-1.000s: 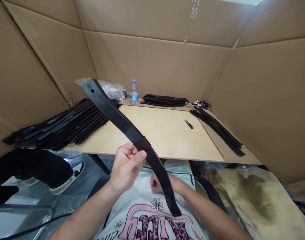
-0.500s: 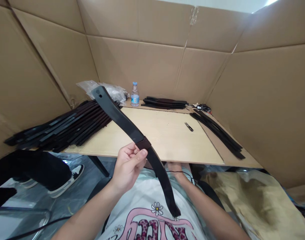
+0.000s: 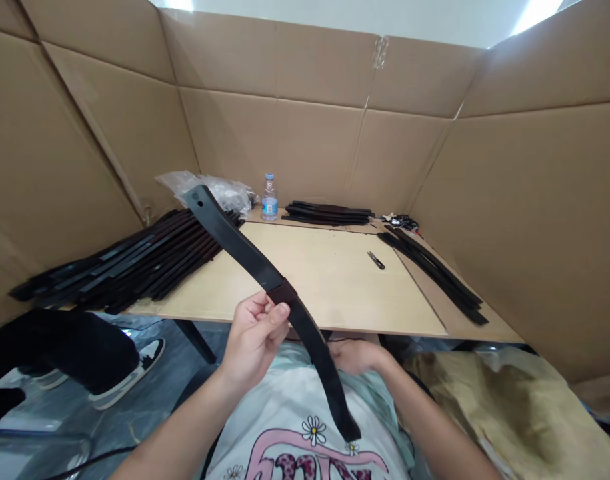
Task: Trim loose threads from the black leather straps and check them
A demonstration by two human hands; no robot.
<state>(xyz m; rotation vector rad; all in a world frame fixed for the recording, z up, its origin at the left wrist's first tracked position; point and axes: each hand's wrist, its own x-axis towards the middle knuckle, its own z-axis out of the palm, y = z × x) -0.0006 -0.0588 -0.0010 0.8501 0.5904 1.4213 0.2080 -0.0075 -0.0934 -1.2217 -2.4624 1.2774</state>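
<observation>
Left hand [image 3: 252, 338] pinches the black strap [image 3: 239, 250] at its dark keeper loop [image 3: 283, 291], strap running to 10 and 5 o'clock, while the empty, open right hand [image 3: 355, 356] has shifted to just beside it at 3 o'clock.

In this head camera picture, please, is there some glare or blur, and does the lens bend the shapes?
In the head view, a bright glare sits at the top right, above the cardboard wall; the wide lens makes that wall's folds lean and stretch; the left hand and black strap look sharp, without clear motion blur.
</observation>
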